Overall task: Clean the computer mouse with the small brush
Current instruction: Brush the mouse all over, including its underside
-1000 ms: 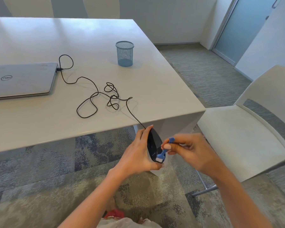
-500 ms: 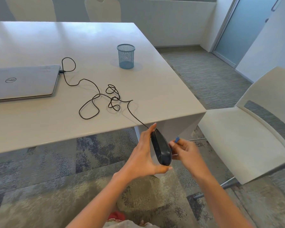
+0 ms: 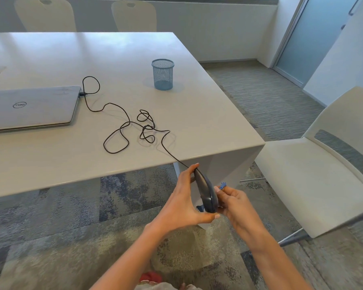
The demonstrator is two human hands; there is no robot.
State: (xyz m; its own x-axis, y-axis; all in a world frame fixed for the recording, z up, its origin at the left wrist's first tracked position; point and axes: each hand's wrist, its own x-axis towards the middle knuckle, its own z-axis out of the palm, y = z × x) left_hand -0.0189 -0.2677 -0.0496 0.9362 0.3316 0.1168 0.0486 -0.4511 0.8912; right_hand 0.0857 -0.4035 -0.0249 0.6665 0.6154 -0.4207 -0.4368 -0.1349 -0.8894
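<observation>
A black wired computer mouse (image 3: 206, 192) is held on edge, in the air below the table's front edge. My left hand (image 3: 183, 203) grips it from the left, fingertips at its top and thumb under its lower end. My right hand (image 3: 232, 200) is closed on a small blue brush (image 3: 222, 185), just right of the mouse. Only the brush's blue handle end shows above my fingers, and a bit of blue peeks out below the mouse. The bristles are hidden behind the mouse. The mouse's black cable (image 3: 134, 126) runs up onto the table in loose loops.
The cable plugs into a shut grey laptop (image 3: 29, 107) at the left of the white table (image 3: 187, 114). A blue mesh pen cup (image 3: 163, 74) stands farther back. A white chair (image 3: 314, 174) is close on the right. Two more chairs stand behind the table.
My left hand turned the mouse from facing me to edge-on. My right hand with the brush moved from the front of the mouse to behind its right side.
</observation>
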